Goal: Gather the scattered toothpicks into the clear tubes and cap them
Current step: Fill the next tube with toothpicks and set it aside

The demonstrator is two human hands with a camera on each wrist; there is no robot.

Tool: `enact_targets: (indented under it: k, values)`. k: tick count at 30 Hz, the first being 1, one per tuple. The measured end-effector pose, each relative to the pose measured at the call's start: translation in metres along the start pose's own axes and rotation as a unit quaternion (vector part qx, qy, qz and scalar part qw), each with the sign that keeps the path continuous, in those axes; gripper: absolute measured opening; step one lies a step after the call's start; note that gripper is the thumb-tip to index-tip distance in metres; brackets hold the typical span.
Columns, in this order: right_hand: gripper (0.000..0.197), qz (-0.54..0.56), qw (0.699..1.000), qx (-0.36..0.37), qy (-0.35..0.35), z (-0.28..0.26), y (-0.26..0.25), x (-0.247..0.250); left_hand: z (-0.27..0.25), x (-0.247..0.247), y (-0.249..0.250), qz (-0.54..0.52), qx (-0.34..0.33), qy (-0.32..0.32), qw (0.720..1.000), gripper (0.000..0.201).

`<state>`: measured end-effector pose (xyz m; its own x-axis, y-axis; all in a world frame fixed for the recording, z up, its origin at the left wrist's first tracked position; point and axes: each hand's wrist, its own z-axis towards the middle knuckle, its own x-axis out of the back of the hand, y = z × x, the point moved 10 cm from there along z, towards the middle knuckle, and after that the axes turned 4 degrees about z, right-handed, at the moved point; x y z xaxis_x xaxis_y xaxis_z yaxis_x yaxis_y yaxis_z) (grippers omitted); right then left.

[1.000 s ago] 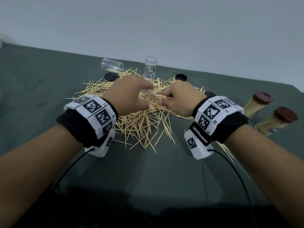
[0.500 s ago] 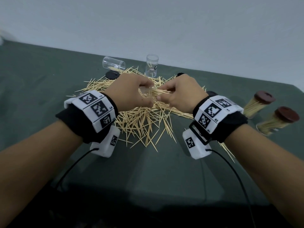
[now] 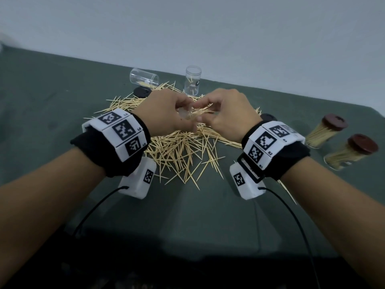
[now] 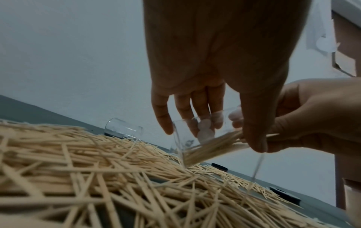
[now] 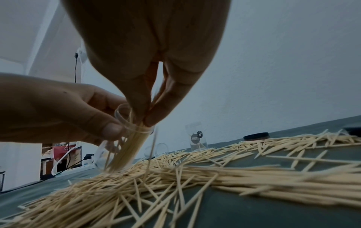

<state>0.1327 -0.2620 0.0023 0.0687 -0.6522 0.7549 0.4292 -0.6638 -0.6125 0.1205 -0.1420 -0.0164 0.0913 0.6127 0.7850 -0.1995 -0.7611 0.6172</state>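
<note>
Grey wall, green cloth [image 3: 62,84]. Frame centre: tube [image 3: 184,116] tilted, mouth toward right hand [image 3: 227,115], clasped by left hand [image 3: 164,113]. Right fingertips [image 5: 154,117] pinch bundle [image 4: 213,145], long axis along tube, tips already inside. Loose toothpicks [image 3: 179,151] just below. Two spare tubes upper centre; two capped tubes far right.

We seem to be in a plain room used as a recording setup: a bare white wall [image 3: 208,34], a table under green cloth [image 3: 187,215], and beyond it shelves [image 5: 60,157] with cables, blurred.
</note>
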Motion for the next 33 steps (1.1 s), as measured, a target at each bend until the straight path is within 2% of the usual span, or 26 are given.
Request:
enact_targets:
  k: [6, 9, 10, 12, 14, 15, 20, 27, 28, 30, 33]
  values:
    - [0.016, 0.037, 0.999, -0.015, 0.003, -0.003, 0.011, 0.023, 0.000, 0.005, -0.009, -0.014, 0.022, 0.006, 1.000, 0.056]
    - [0.025, -0.045, 0.993, -0.061, -0.087, -0.012, 0.033, 0.026, -0.001, 0.003, -0.009, -0.022, 0.027, -0.005, 0.999, 0.056]
    - [0.034, -0.104, 0.983, -0.086, -0.124, -0.017, 0.045, 0.026, -0.001, 0.003, -0.009, -0.021, 0.026, -0.004, 0.999, 0.056]
    - [0.056, -0.238, 0.941, -0.140, -0.196, -0.032, 0.072, 0.025, 0.000, 0.004, -0.009, -0.018, 0.023, -0.001, 1.000, 0.056]
    - [0.070, -0.294, 0.907, -0.181, -0.240, -0.043, 0.090, 0.023, 0.000, 0.004, -0.009, -0.019, 0.022, 0.001, 1.000, 0.056]
    - [0.068, -0.292, 0.906, -0.191, -0.242, -0.044, 0.094, 0.022, 0.000, 0.005, -0.009, -0.019, 0.021, 0.001, 1.000, 0.056]
    - [0.041, -0.232, 0.943, -0.157, -0.180, -0.025, 0.082, 0.011, 0.001, 0.009, -0.010, -0.011, 0.017, 0.010, 1.000, 0.056]
    - [0.039, -0.189, 0.967, -0.085, -0.150, -0.005, 0.052, -0.015, 0.002, 0.015, -0.015, 0.024, 0.018, 0.018, 0.999, 0.061]
    - [0.044, -0.185, 0.968, -0.077, -0.152, -0.005, 0.047, -0.016, 0.002, 0.016, -0.016, 0.027, 0.018, 0.020, 0.999, 0.061]
    - [0.070, -0.186, 0.959, -0.087, -0.194, -0.010, 0.045, -0.020, 0.002, 0.019, -0.016, 0.032, 0.016, 0.023, 0.999, 0.062]
    - [0.116, -0.244, 0.912, -0.109, -0.312, -0.028, 0.052, -0.038, 0.002, 0.020, -0.016, 0.034, 0.016, 0.023, 0.999, 0.061]
